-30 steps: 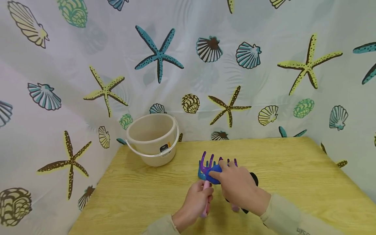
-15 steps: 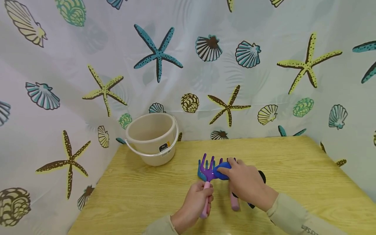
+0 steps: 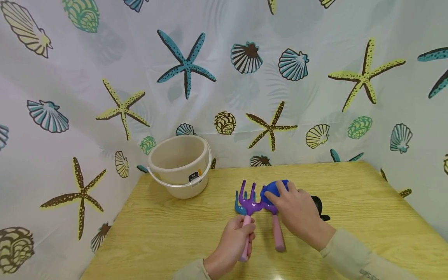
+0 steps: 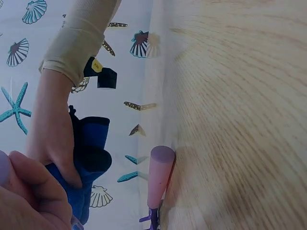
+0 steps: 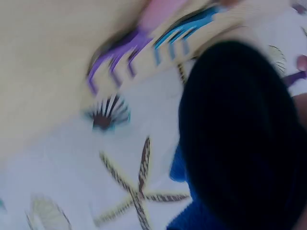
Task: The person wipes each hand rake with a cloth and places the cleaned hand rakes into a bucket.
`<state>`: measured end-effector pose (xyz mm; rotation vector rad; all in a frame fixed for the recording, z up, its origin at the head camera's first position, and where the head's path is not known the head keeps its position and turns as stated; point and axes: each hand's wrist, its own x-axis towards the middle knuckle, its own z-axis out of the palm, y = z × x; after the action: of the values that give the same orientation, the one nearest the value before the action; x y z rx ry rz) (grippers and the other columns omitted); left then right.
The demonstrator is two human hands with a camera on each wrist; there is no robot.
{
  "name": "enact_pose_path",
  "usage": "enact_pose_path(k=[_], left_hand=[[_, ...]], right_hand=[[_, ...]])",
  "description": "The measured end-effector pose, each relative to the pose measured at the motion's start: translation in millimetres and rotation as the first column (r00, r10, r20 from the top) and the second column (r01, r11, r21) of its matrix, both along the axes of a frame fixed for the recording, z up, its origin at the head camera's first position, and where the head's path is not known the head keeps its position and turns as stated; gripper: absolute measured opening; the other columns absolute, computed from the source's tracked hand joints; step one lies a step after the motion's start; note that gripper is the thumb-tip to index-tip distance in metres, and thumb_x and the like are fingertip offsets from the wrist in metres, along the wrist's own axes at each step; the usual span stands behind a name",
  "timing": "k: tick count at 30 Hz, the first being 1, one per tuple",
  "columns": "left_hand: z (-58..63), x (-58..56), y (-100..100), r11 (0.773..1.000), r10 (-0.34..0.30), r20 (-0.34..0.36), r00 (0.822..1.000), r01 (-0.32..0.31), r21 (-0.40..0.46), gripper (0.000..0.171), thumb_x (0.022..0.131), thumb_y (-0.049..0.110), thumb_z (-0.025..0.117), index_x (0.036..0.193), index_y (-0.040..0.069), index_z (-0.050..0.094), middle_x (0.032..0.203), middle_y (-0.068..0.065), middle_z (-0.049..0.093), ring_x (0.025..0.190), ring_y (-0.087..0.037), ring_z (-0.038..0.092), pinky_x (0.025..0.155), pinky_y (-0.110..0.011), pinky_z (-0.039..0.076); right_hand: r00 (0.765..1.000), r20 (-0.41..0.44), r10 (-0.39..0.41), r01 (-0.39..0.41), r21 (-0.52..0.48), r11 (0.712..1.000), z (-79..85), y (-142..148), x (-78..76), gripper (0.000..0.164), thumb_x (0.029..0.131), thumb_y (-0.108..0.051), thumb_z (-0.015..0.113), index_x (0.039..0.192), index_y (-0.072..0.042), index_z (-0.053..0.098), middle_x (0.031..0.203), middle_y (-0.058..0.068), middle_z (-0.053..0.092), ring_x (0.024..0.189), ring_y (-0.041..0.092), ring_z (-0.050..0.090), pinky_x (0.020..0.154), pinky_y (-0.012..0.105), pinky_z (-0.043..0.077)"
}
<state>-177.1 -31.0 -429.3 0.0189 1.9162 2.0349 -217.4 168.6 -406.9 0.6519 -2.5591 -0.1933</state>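
In the head view, my left hand (image 3: 232,239) grips the pink handle of a hand rake (image 3: 247,202) with purple tines, held upright near the table's middle. My right hand (image 3: 302,216) holds blue gloves (image 3: 276,190) with dark cuffs, the thumb and fingers spread over the blue part. The left wrist view shows the glove cuffs (image 4: 93,134) hanging behind the right thumb. In the right wrist view a dark cuff opening (image 5: 235,129) fills much of the picture. A second purple rake (image 3: 277,233) with a pink handle lies on the table, its tines partly hidden by the gloves.
A blue rake (image 3: 239,208) lies behind the held rake, mostly covered by it. At the back left stands a beige bucket (image 3: 180,179) with its handle lowered. A patterned curtain (image 3: 224,93) rises behind the wooden table (image 3: 168,241).
My right hand has moved right and up with the gloves, uncovering the second rake's pink handle. The left hand has stayed nearly still with its rake.
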Motion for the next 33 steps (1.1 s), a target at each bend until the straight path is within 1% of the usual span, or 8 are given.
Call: enact_pose_path(k=[4,6,11,18,21,23,29,33], left_hand=[[-0.4,-1.6,-3.0,1.0,0.019,0.007,1.0,-0.019,-0.012,0.025,0.1,0.015,0.053,0.12,0.001,0.05,0.074,-0.003,0.052,0.046,-0.013,0.042,0.038,-0.022,0.04],[-0.7,-2.9,-4.9,1.0,0.025,0.013,1.0,-0.025,-0.015,0.026,0.1,0.015,0.054,0.121,0.001,0.05,0.074,-0.003,0.052,0.047,-0.013,0.042,0.039,-0.022,0.041],[1.0,-3.7,-7.0,1.0,0.024,0.018,1.0,-0.023,-0.007,0.024,0.1,0.015,0.054,0.119,0.002,0.05,0.074,-0.003,0.052,0.046,-0.013,0.042,0.039,-0.022,0.041],[-0.8,0.2,-4.6,1.0,-0.014,0.015,1.0,0.014,-0.003,0.018,0.098,0.012,0.054,0.113,0.001,0.05,0.072,-0.002,0.049,0.044,-0.011,0.041,0.038,-0.021,0.039],[-2.3,0.8,-4.3,1.0,-0.007,-0.003,1.0,0.007,-0.006,0.018,0.098,0.012,0.054,0.112,0.002,0.051,0.071,-0.002,0.049,0.043,-0.011,0.04,0.038,-0.022,0.039],[-2.3,0.3,-4.4,1.0,-0.004,-0.006,1.0,0.004,-0.011,0.019,0.098,0.013,0.055,0.112,0.002,0.051,0.071,-0.002,0.05,0.043,-0.011,0.041,0.038,-0.021,0.039],[-2.3,-0.2,-4.6,1.0,0.01,0.013,1.0,-0.009,-0.028,0.02,0.099,0.015,0.056,0.114,0.003,0.052,0.072,-0.003,0.051,0.044,-0.012,0.041,0.038,-0.022,0.039],[-2.4,-1.9,-4.6,0.999,0.007,0.002,1.0,-0.007,-0.045,0.019,0.099,0.015,0.056,0.113,0.003,0.053,0.072,-0.003,0.051,0.043,-0.013,0.041,0.038,-0.023,0.039]], right_hand=[[0.988,0.153,0.022,-0.005,-0.116,0.993,2.9,-7.1,8.4,0.046,0.08,-0.015,0.082,0.123,-0.029,0.072,0.12,0.014,0.064,0.101,0.035,0.066,0.059,0.044,0.061],[0.981,0.189,0.041,-0.014,-0.143,0.99,5.8,-11.3,12.3,0.045,0.081,-0.014,0.078,0.122,-0.03,0.072,0.121,0.013,0.064,0.101,0.033,0.067,0.062,0.045,0.062],[0.984,0.162,0.078,-0.055,-0.144,0.988,7.3,-15.6,11.4,0.044,0.082,-0.011,0.074,0.122,-0.029,0.072,0.118,0.012,0.064,0.098,0.031,0.067,0.059,0.041,0.061],[0.998,0.061,0.018,-0.015,-0.049,0.999,-6.3,-13.4,-6.8,0.044,0.079,-0.017,0.082,0.121,-0.026,0.072,0.117,0.014,0.062,0.1,0.034,0.063,0.063,0.044,0.061],[1.0,0.021,-0.004,0.004,0.014,1.0,-8.6,-14.6,-9.1,0.042,0.083,-0.021,0.081,0.123,-0.024,0.07,0.121,0.017,0.06,0.104,0.038,0.062,0.066,0.047,0.062],[0.999,0.044,-0.017,0.016,0.021,1.0,-6.2,-16.7,-6.2,0.043,0.083,-0.021,0.081,0.125,-0.024,0.069,0.122,0.018,0.06,0.105,0.039,0.062,0.065,0.046,0.062],[0.979,0.206,-0.003,0.022,-0.089,0.996,11.5,-25.6,12.4,0.045,0.08,-0.01,0.076,0.12,-0.029,0.074,0.119,0.013,0.065,0.098,0.033,0.068,0.045,0.035,0.054],[0.973,0.228,0.039,-0.017,-0.096,0.995,19.7,-33.6,20.9,0.046,0.078,-0.012,0.077,0.12,-0.031,0.073,0.126,0.015,0.065,0.105,0.037,0.068,0.046,0.037,0.056]])
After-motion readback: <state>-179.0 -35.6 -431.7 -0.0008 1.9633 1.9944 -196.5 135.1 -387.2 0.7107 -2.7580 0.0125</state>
